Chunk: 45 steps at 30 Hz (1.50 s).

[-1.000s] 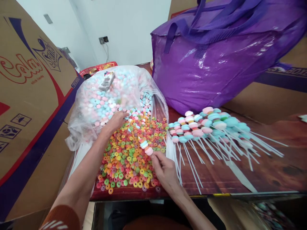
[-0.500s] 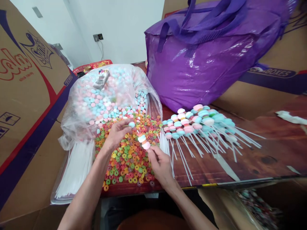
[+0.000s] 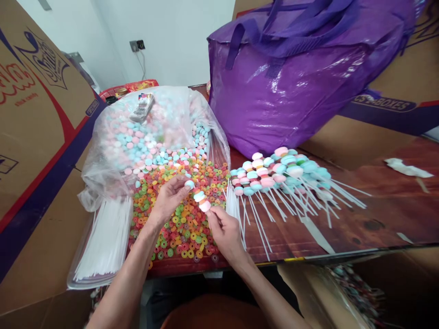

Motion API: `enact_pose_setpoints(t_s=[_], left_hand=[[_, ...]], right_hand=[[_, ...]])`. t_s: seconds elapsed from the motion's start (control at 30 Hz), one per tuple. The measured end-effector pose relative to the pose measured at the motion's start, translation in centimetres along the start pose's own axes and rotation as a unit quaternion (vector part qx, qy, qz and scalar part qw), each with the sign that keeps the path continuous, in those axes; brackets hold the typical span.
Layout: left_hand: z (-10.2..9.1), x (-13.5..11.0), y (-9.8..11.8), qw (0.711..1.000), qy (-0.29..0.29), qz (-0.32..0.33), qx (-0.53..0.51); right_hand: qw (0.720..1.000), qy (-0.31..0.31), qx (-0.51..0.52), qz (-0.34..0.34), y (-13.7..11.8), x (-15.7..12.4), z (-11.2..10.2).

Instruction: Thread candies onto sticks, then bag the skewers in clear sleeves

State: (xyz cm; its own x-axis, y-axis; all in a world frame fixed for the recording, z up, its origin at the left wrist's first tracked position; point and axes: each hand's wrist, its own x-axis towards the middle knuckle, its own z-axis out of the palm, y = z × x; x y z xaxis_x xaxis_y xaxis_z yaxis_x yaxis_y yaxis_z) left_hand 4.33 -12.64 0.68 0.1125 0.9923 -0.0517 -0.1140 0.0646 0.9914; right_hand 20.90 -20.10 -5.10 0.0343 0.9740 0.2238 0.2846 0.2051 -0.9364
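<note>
My right hand (image 3: 222,233) pinches a white stick that carries a few pastel candy discs (image 3: 202,201). My left hand (image 3: 169,196) pinches a pale blue candy disc (image 3: 189,184) at the stick's tip. Both hands hover over a heap of small coloured ring candies (image 3: 178,205) on the wooden table (image 3: 343,228). Behind it a clear plastic bag (image 3: 144,132) holds pink, white and blue discs.
Finished candy sticks (image 3: 284,176) fan out to the right. A bundle of bare white sticks (image 3: 103,242) lies at the left. A large purple bag (image 3: 302,73) stands behind, with cardboard boxes (image 3: 37,119) on both sides. A remote lies on the plastic bag.
My left hand came back from the plastic bag with a blue disc and brought it to the tip of the stick in my right hand. The camera view shifted slightly.
</note>
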Motion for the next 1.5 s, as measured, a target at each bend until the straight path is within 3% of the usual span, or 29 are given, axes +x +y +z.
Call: enact_pose_setpoints(t_s=[0.2,0.4,0.57,1.03,1.27,1.5], left_hand=[[0.0,-0.2,-0.7,0.999,0.010,-0.033,-0.012],[-0.2,-0.2,-0.8,0.990,0.093,-0.039,-0.101],[-0.2,-0.3,-1.2,0.988,0.132,-0.019,-0.082],[0.4,-0.5,-2.3,0.983,0.135,-0.053,-0.112],[0.6,-0.9,-2.9,0.986,0.138,-0.017,-0.096],[1.3,-1.2,-3.4,0.988,0.146,0.052,0.022]], right_hand=[[0.999,-0.007,-0.028,-0.020,-0.2,-0.1,-0.1],[0.999,-0.009,-0.015,-0.031,-0.2,-0.2,-0.1],[0.999,-0.014,-0.009,-0.034,-0.3,-0.2,-0.1],[1.000,-0.016,-0.013,-0.015,-0.4,0.0,-0.1],[1.000,-0.013,-0.026,-0.003,-0.3,-0.1,0.0],[1.000,-0.019,-0.015,0.015,-0.2,-0.1,0.0]])
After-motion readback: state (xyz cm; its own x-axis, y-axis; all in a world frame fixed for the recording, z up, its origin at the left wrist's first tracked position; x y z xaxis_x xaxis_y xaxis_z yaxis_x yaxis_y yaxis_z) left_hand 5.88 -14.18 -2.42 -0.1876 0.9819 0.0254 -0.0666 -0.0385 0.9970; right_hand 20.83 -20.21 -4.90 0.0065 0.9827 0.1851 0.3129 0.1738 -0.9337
